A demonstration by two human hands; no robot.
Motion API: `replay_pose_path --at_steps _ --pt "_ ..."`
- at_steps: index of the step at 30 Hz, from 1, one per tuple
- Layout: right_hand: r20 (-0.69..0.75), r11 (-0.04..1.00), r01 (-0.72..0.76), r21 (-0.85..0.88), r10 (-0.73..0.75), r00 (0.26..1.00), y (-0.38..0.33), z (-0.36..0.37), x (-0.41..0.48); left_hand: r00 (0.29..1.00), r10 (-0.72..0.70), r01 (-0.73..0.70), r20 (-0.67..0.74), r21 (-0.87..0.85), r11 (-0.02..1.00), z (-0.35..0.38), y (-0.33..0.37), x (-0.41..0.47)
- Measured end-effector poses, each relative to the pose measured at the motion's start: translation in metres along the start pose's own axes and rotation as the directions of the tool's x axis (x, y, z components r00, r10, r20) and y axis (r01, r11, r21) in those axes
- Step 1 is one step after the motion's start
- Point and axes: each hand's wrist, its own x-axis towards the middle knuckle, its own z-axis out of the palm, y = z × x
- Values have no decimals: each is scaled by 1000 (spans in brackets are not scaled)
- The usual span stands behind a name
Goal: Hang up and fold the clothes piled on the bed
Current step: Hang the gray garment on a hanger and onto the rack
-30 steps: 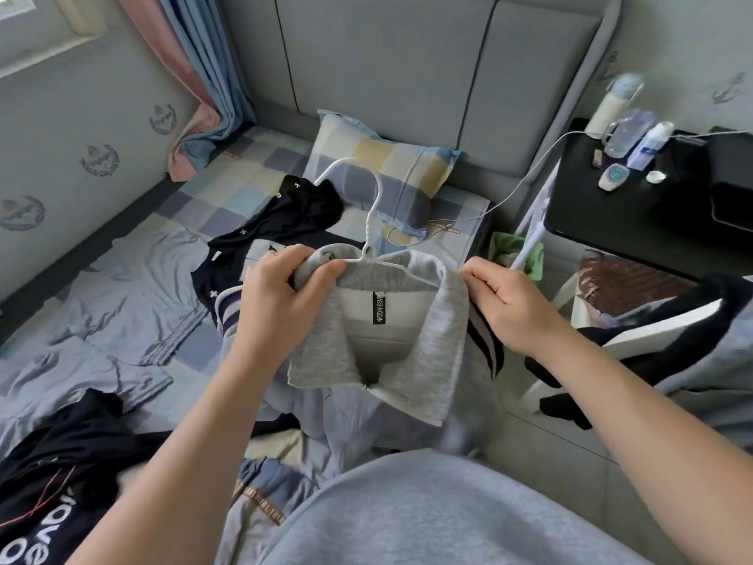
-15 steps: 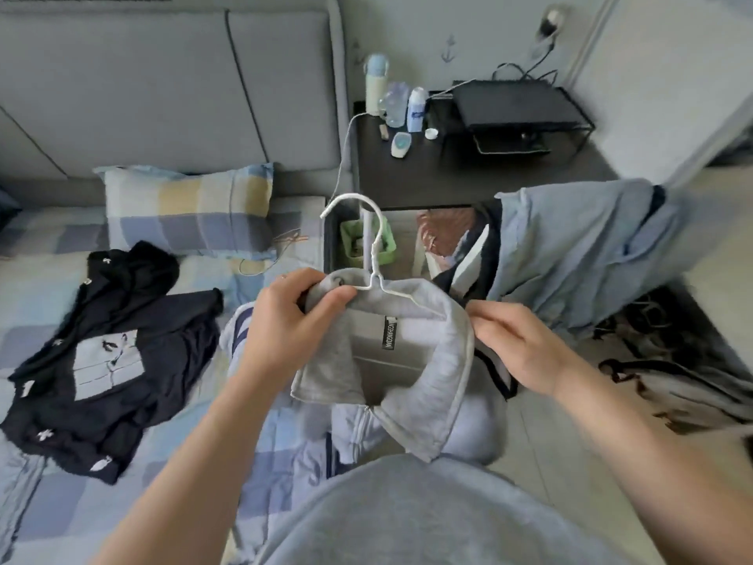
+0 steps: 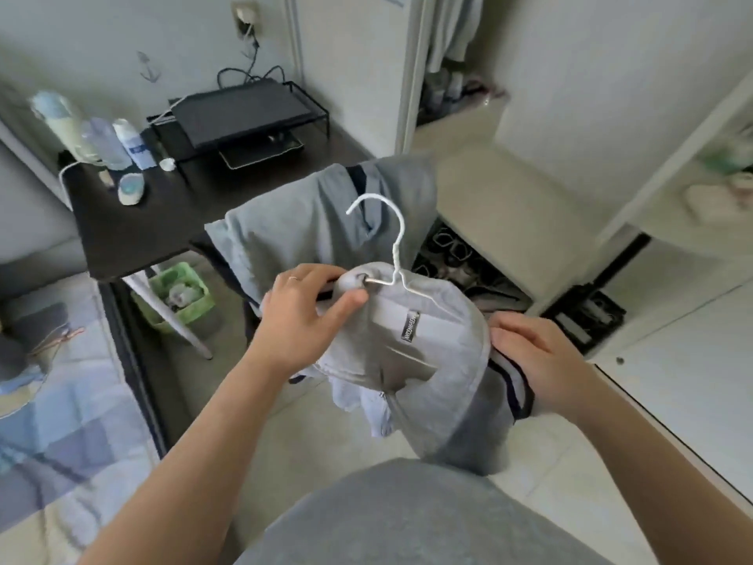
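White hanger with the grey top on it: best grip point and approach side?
Likely the upright neck of the white hanger, taken from above: it is the only bare wire, standing clear of the grey top. The left hand and right hand cover both shoulders.

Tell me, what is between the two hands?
In the head view, the grey jacket, threaded on the white hanger, fills the gap between the left hand and the right hand; both hands hold it.
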Motion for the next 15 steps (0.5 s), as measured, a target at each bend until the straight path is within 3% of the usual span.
replay_pose_path --at_steps 6,12,15 --pt "-232 992 -123 35 128 964 31 -78 -19 968 77 -62 237 -68 996 85 66 57" --pt "-352 949 -150 276 245 903 43 -107 -6 906 113 -62 408 -137 989 120 100 94" --pt "-451 938 -144 315 281 847 43 -109 17 866 132 -73 482 -139 988 130 103 105"
